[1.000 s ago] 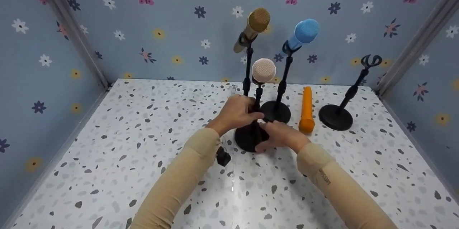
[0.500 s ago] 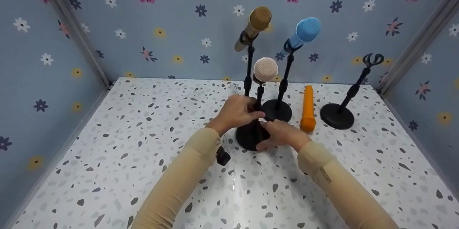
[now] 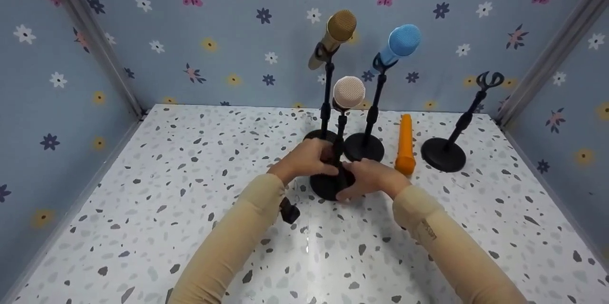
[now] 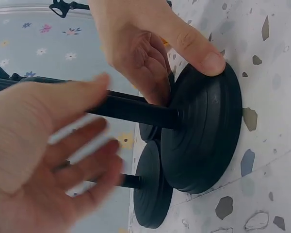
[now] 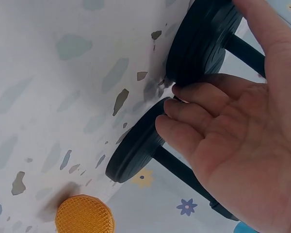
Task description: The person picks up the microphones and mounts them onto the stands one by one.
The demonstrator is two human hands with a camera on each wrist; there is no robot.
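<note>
A pale pinkish microphone [image 3: 349,92] sits on a short black stand in the middle of the table. My right hand [image 3: 368,178] grips that stand's round base [image 4: 203,128], thumb on the near side and fingers around the far side. Beside the pole, my left hand [image 3: 307,159] has its fingers loosely spread; in the left wrist view they are blurred and off the pole. Behind stand a gold microphone [image 3: 341,26] and a blue microphone [image 3: 403,41], each tilted in its own black stand. The right fingertips come close to the blue one's base [image 5: 136,145].
An orange microphone [image 3: 405,147] lies on the speckled table [image 3: 190,199] right of the hands. Farther right is a black stand [image 3: 443,154] with a bare clip on top. Flower-patterned walls [image 3: 266,56] enclose the back and sides.
My left hand has loosened from the pole and moved down and slightly left, uncovering the gold microphone's base. The right hand stays at the base of the pale microphone's stand.
</note>
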